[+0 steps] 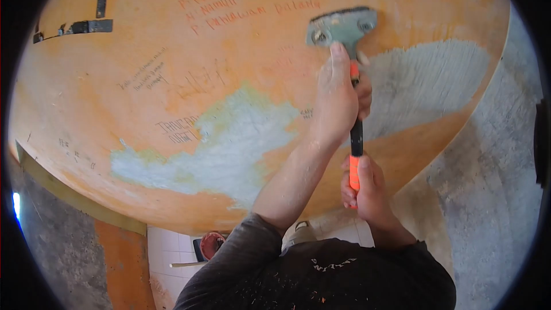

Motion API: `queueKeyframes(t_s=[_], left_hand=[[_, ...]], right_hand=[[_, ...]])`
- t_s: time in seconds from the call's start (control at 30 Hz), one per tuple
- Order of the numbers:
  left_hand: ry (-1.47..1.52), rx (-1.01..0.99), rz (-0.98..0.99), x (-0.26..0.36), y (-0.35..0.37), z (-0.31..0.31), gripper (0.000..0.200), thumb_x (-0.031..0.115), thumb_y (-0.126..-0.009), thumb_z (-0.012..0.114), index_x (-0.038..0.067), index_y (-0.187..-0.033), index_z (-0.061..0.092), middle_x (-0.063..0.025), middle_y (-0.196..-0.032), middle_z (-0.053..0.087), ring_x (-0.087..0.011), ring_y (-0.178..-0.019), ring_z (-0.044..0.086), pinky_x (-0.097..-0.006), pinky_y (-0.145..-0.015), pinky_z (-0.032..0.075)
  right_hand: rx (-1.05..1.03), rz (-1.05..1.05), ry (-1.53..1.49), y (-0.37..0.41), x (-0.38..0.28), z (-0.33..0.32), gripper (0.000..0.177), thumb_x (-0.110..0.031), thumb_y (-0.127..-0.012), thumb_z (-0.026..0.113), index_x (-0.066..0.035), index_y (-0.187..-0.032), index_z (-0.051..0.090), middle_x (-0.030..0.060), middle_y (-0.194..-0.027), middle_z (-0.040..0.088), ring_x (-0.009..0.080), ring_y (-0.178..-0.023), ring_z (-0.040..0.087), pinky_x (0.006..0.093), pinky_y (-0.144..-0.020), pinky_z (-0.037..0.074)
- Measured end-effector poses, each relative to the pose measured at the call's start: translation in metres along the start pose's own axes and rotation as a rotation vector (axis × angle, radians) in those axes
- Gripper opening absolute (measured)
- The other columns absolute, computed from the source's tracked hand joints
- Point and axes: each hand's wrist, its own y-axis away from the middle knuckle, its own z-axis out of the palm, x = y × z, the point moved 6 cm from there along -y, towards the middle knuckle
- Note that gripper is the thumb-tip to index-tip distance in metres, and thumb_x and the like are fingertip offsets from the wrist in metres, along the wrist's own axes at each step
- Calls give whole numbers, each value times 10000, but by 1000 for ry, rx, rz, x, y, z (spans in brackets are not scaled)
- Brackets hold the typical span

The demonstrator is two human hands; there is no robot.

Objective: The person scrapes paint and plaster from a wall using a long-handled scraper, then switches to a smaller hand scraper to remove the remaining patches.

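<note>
A long-handled scraper [357,132] with a wide grey-green head [340,24] lies against the orange painted wall [241,57]. High on its handle, just below the head, my left hand [340,95] is wrapped round with the thumb pointing up toward the head. My right hand [367,186] grips the orange lower end of the handle. Below and right of the head is a bare grey patch [427,80] with fine streaks. Another pale patch with greenish edges [229,138] spreads left of my left forearm. Red handwriting [235,0] runs across the upper wall.
Black tape strips [74,27] stick to the wall at upper left. Rough grey plaster [488,195] borders the orange paint on the right. Down by the white floor tiles [163,247] stands a reddish bucket [212,245], with a thin stick [186,264] beside it.
</note>
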Motion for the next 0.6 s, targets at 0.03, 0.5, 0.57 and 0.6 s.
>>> queueKeyframes(t_s=[0.03,0.5,0.57,0.6], left_hand=[[35,-12,-15,-2,4,-1,501,567,-1038,274,119,-973,488,59,-544,284,-63,-428,253,-242,-403,248],[319,-20,-255,-128,80,-41,465,547,-1042,286,123,-1054,476,40,-603,307,-71,-458,296,-245,-445,296],[297,14,-235,-132,89,-49,472,549,-1041,287,118,-1053,479,39,-602,314,-71,-459,299,-246,-447,299],[297,20,-235,-134,92,-51,472,549,-1041,287,118,-1053,479,39,-602,314,-71,-459,299,-246,-447,299]], right_hand=[[-44,22,-28,2,3,-1,421,-448,-1058,321,-65,-1062,496,0,-548,418,73,-418,372,250,-411,359],[-228,210,-387,85,123,-39,500,-415,-1057,364,-91,-1438,363,27,-573,393,98,-404,347,254,-402,315],[-215,224,-351,88,131,-41,492,-408,-1059,361,-87,-1432,375,24,-574,393,95,-399,339,253,-395,306],[-207,234,-313,89,135,-42,484,-401,-1061,358,-83,-1425,386,20,-574,393,92,-394,331,252,-388,297]])
